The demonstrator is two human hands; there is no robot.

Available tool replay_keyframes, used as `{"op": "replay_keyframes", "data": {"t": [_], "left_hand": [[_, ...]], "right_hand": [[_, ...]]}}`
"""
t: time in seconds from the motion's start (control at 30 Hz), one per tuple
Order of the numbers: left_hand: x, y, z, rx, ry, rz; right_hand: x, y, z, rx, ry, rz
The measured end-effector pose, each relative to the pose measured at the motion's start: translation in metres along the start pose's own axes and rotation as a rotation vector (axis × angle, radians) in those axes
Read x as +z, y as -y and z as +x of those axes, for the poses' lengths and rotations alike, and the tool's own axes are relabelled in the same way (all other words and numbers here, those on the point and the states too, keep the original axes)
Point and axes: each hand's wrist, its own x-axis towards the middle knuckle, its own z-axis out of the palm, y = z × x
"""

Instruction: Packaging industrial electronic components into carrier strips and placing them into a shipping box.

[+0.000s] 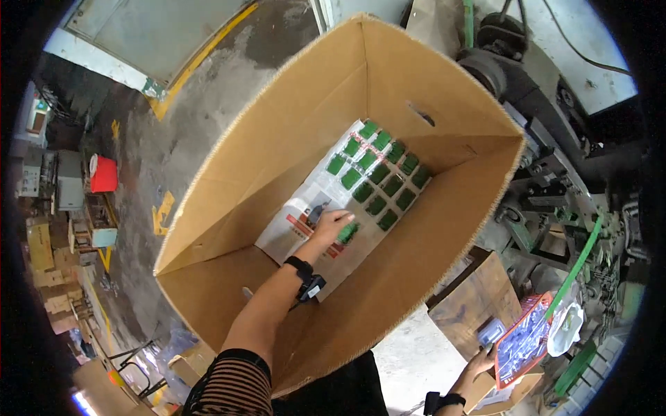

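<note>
Reaching hand: your left hand (336, 225) is down inside the big cardboard box (236, 187), its fingers bent over a green piece (347, 233); you cannot tell from this angle whether they pinch it or only lie against it.
Green piece: it sits low in the box, over the sheet, partly covered by your fingers and apart from the rows.
Green rows: more green pieces (379, 173) lie side by side in rows toward the far end of the box bottom.
Sheet: a pale sheet (277, 232) with red markings lies under them.
Basket hand: your right hand (479, 362) is outside the box at lower right, against the near edge of a red basket (510, 383); whether it grips that edge cannot be told.
Basket: it stands tilted and holds bluish clear packets (524, 343).
Wrists: you wear a black band (303, 269) on the left one and another dark band (444, 402) on the right.
Floor: a red bucket (104, 173) stands at left, well apart from your box.
Machine: dark metal parts (513, 90) fill the right side.
</note>
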Motion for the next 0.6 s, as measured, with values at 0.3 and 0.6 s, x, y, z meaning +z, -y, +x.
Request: {"op": "replay_keyframes", "data": {"t": [0.3, 0.6], "left_hand": [[0.075, 0.091, 0.037, 0.001, 0.057, 0.252], [0.077, 0.076, 0.029, -0.107, -0.14, 0.257]], "right_hand": [[0.001, -0.008, -0.003, -0.07, -0.097, -0.051], [-0.001, 0.023, 0.002, -0.18, -0.177, -0.344]]}}
